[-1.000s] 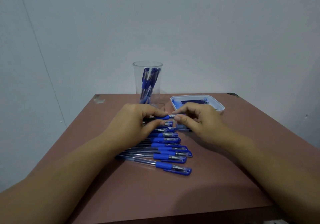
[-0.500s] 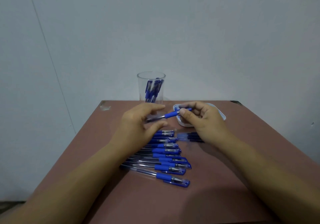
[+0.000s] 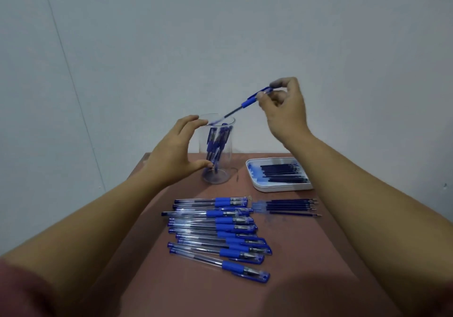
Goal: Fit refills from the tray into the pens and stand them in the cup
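Head view has the right hand raised above the table, thumb and forefinger pinched on the capped end of a blue pen that slants down with its far end at the rim of the clear cup. Beside the cup, the left hand curves wide open, thumb near its base, gripping nothing. Other pens stand inside; nearer lie a row of pens, loose refills and the white tray of refills.

Left hand cupped apart; right hand raised, fingertips pinched.
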